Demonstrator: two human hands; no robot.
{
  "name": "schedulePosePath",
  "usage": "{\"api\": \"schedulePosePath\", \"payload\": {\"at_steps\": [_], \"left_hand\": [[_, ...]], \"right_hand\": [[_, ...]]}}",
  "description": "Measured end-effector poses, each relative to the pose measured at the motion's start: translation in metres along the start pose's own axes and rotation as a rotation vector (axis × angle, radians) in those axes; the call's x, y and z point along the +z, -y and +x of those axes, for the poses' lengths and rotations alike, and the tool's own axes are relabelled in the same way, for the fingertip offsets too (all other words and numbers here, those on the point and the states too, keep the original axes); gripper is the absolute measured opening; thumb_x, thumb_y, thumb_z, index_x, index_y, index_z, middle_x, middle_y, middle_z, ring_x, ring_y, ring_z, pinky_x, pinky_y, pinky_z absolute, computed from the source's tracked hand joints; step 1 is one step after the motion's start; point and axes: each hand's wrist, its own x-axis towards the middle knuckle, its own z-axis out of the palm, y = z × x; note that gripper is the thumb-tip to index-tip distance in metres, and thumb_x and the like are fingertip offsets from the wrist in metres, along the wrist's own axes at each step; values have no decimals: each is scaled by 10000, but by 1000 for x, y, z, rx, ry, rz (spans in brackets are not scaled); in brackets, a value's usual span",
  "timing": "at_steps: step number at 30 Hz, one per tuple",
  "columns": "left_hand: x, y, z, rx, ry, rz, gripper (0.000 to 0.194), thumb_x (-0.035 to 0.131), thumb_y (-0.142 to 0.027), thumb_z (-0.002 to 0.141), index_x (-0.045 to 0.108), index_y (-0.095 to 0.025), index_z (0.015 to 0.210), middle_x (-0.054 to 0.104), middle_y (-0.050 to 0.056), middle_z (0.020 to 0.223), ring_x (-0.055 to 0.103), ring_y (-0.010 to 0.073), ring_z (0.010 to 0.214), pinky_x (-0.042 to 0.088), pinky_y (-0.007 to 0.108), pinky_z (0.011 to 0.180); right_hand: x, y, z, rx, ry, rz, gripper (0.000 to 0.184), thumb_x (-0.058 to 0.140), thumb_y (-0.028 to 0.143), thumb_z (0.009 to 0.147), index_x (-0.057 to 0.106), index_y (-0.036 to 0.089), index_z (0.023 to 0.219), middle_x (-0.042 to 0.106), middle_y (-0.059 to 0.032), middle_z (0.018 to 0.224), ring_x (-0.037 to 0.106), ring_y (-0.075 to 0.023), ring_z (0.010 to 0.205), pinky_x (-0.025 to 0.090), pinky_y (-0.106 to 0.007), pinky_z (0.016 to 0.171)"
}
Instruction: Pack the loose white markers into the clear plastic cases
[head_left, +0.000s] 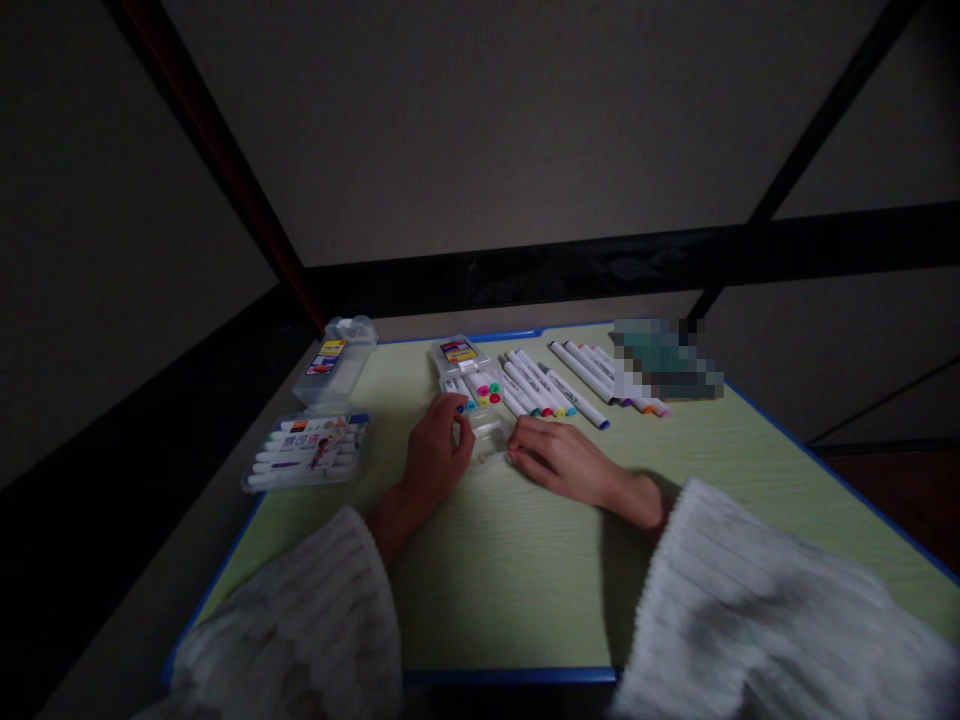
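Note:
A clear plastic case part lies between my two hands on the table. My left hand grips its left edge, with thumb and forefinger curled. At its right edge, the fingers of my right hand are pressed together on the plastic. Just beyond is a small marker case with a yellow and dark label. Several white markers with colored ends sit in it, pointing toward me. Whether the clear part joins this case cannot be made out.
Loose white markers lie in a row right of the case, and more markers lie farther right beside a blurred-out flat object. At left are a translucent case and a filled marker pack. A blue edge borders the table.

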Motion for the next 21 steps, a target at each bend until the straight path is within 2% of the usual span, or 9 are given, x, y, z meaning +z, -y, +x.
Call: {"api": "schedulePosePath", "payload": {"at_steps": [14, 21], "left_hand": [[-1, -1, 0, -56, 23, 2, 260, 455, -74, 754, 459, -190, 988, 564, 6, 808, 554, 122, 700, 454, 240, 669], [-2, -1, 0, -30, -5, -4, 248, 444, -68, 753, 470, -183, 971, 550, 3, 787, 548, 120, 699, 447, 228, 652]], "right_hand": [[2, -2, -1, -24, 11, -31, 212, 376, 221, 899, 555, 158, 805, 539, -46, 784, 522, -148, 728, 405, -262, 670], [-2, 0, -3, -36, -56, -31, 222, 359, 256, 907, 558, 160, 883, 550, -70, 875, 530, -163, 779, 418, -276, 688]]}}
